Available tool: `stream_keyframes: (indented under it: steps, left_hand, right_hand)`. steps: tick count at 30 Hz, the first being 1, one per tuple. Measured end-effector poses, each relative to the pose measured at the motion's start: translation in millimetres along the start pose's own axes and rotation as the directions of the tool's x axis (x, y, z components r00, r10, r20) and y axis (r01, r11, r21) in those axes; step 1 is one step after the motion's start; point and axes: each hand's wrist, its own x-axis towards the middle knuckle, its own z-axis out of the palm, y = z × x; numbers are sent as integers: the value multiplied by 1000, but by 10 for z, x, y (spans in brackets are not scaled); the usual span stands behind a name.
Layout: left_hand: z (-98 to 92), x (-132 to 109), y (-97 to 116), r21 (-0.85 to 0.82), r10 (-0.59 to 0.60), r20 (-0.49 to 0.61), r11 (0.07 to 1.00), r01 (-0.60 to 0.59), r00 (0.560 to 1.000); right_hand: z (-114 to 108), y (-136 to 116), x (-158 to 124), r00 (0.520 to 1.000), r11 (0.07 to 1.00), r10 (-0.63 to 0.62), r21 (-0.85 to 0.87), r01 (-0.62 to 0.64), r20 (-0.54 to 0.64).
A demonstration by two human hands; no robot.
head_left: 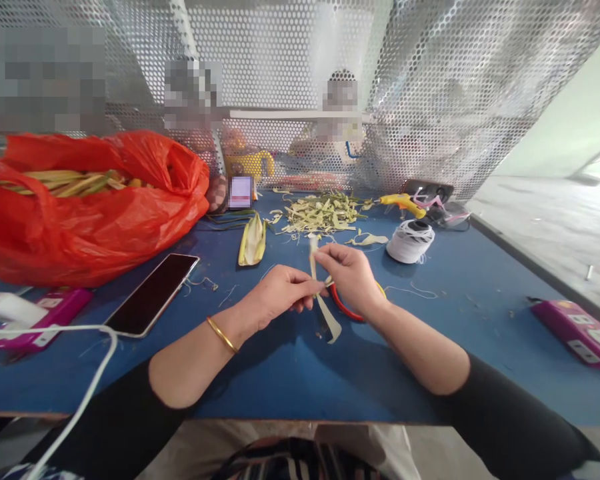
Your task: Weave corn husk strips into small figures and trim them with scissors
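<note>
Both my hands meet over the middle of the blue table. My left hand [285, 290], with a gold bangle at the wrist, pinches a pale strip of husk or leaf [330, 323]. The fingers of my right hand [350, 273] are closed on the same strip's upper part, and its lower end hangs free below. Partly under my right hand lies a red ring [341, 305], its far side hidden. Beyond my hands spreads a pile of cut pale-green husk pieces [323, 212]. One larger yellow-green husk [253, 241] lies to the left of the pile.
A red plastic bag [145, 220] of husks fills the back left, beside a dark-screened phone [153, 297]. A white thread spool [411, 241], yellow glue gun [404, 203] and glasses [447, 215] sit back right. Purple power strips [577, 333] lie at both sides. A perforated metal screen [290, 67] stands behind.
</note>
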Motion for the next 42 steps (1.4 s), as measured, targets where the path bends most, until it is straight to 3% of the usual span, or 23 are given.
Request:
stream_keyframes:
  steps: [3, 5, 8, 11, 14, 19, 29, 31, 36, 38, 42]
  left_hand:
    - [-50, 28, 32, -236, -11, -140, 971, -22, 990]
    - [-91, 47, 67, -360, 10, -223, 928, -92, 975]
    - [-119, 62, 90, -435, 73, -283, 879, -196, 956]
    - [-94, 65, 63, -441, 87, -276, 874, -206, 957]
    - [-57, 65, 31, -443, 78, -275, 874, -198, 958]
    - [-55, 73, 20, -454, 76, -301, 865, -213, 951]
    - [-77, 84, 30, -493, -16, -303, 858, -142, 953]
    - [-92, 76, 54, -513, -36, -286, 850, -121, 958]
    - [-104, 54, 86, -519, -99, -256, 853, -51, 962]
    - [-92, 62, 67, -502, -107, -270, 863, -45, 957]
    - [-80, 106, -10, -377, -39, -331, 921, -94, 943]
  right_hand:
    - [-97, -99, -2, 955, 950, -254, -226, 216, -156]
    - [-121, -164, -43, 934, 909, -328, -315, 272, -139]
    - [-49, -177, -118, 977, 937, -210, -274, 215, 48]
    - [84, -106, -156, 983, 982, -41, -172, 72, 179]
    - [157, -44, -160, 981, 993, -25, -108, 47, 193]
    - [123, -36, -145, 965, 987, -124, -76, 144, 231]
    - [108, -59, -169, 940, 966, -154, -155, 208, 304]
    - [81, -86, -171, 951, 954, -147, -214, 209, 274]
    - [-23, -93, -77, 954, 842, -299, -466, 271, 15]
    - [-32, -65, -35, 965, 853, -258, -458, 250, 46]
    - [6, -38, -48, 966, 906, -62, -392, 159, 250]
